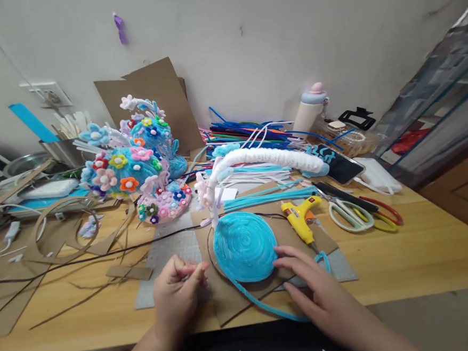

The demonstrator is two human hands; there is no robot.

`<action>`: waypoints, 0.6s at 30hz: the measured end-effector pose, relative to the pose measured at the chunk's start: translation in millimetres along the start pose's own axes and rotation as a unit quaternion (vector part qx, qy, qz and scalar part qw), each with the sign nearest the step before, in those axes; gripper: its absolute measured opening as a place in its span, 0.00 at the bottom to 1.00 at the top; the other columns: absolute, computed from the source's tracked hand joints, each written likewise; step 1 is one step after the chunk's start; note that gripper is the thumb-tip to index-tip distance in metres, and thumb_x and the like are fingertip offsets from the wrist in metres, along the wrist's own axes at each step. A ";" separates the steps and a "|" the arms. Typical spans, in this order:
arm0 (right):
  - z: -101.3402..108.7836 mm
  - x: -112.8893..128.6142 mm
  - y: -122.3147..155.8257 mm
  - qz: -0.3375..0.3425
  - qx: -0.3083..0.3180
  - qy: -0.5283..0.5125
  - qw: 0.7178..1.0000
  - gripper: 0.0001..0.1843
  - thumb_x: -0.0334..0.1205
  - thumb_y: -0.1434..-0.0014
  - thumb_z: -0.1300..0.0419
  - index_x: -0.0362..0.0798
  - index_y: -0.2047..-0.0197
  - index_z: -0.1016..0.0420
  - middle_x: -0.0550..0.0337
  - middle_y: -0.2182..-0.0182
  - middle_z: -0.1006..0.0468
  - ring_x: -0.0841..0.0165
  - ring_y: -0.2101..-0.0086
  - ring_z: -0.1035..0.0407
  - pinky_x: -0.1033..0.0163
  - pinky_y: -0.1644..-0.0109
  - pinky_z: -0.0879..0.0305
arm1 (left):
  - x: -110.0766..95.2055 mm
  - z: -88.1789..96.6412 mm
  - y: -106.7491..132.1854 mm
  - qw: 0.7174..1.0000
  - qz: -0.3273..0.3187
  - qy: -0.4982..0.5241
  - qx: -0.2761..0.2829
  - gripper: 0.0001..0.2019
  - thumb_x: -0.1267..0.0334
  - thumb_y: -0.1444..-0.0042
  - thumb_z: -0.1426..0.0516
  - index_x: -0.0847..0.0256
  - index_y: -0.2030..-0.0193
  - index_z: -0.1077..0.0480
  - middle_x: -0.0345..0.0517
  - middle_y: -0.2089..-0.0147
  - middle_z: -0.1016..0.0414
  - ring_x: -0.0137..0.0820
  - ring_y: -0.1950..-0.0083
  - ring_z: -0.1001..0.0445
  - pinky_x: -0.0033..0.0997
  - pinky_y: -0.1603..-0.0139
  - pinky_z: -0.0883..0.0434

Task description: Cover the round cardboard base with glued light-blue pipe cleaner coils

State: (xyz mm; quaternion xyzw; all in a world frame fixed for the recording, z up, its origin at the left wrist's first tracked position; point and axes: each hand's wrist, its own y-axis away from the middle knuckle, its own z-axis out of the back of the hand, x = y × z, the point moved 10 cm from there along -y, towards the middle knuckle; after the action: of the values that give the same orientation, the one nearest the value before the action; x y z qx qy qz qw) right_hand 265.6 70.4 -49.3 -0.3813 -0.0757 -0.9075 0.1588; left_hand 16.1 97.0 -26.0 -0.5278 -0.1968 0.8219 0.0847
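Blue spiral disc (245, 245) lies flat on cardboard (226, 299) at desk (404, 260) front, just before you. Your right hand (318, 292): grip open, fingers flat, fingertips touching disc's right rim. Your left hand (178, 294): grip pinched shut just left of disc; contents unclear. Glue gun (301, 216) near disc.

The coiled disc (245, 246) lay on a cardboard sheet (227, 304) near the table's (404, 260) front edge, with the left hand (178, 294) just left of it and the right hand (313, 282) touching its right rim. The glue gun (301, 219) lay just right of the disc, the scissors (352, 212) beyond it, and the flower ornament (132, 161) stood behind, to the left
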 end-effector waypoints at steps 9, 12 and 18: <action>5.5 -3.8 24.8 0.007 -0.004 0.035 0.999 0.14 0.42 0.33 0.53 0.53 0.48 0.33 0.48 0.38 0.39 0.57 0.38 0.42 0.42 0.37 0.42 | 2.2 -25.2 -6.4 0.968 -0.057 -0.194 0.149 0.13 0.56 0.38 0.44 0.61 0.52 0.30 0.48 0.49 0.28 0.35 0.49 0.28 0.45 0.47 0.29; 8.5 -6.1 31.8 -0.005 -0.007 0.038 0.999 0.15 0.45 0.33 0.53 0.54 0.48 0.33 0.48 0.37 0.40 0.56 0.38 0.43 0.42 0.37 0.42 | 5.1 -35.1 -6.8 0.953 -0.051 -0.226 0.197 0.14 0.56 0.38 0.44 0.61 0.50 0.31 0.49 0.48 0.28 0.35 0.50 0.27 0.45 0.48 0.28; 17.2 -1.2 30.7 0.006 -0.025 0.037 0.999 0.15 0.44 0.34 0.52 0.53 0.48 0.32 0.48 0.37 0.39 0.55 0.38 0.43 0.40 0.37 0.42 | 15.6 -46.3 -10.9 0.929 0.005 -0.251 0.272 0.15 0.57 0.37 0.44 0.61 0.48 0.33 0.49 0.47 0.29 0.35 0.51 0.27 0.43 0.51 0.26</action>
State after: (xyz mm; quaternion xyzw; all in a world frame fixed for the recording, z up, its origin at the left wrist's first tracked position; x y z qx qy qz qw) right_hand 288.5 46.3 -37.7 -0.3513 -0.0449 -0.9219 0.1572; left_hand 50.4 123.2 -51.4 -0.2615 0.0223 0.9500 0.1688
